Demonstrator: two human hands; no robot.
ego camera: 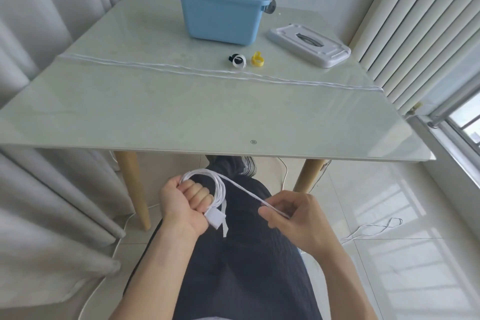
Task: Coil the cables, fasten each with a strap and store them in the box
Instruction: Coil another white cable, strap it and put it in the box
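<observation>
Below the table's near edge, over my lap, my left hand (183, 202) grips a small coil of white cable (219, 189) with a white plug (214, 218) hanging under the fist. A strand runs from the coil to my right hand (293, 215), which pinches it between thumb and fingers. Two more white cables (181, 70) lie stretched side by side across the table from left to right. A rolled black-and-white strap (238, 60) and a rolled yellow strap (257, 59) sit in front of the open blue box (220, 18) at the back of the table.
The box's white lid (309, 44) lies to its right on the pale green table (155, 112). Curtains hang at left, a radiator and window at right. More white cable (374, 228) trails on the tiled floor at right and beside the wooden table legs (135, 189).
</observation>
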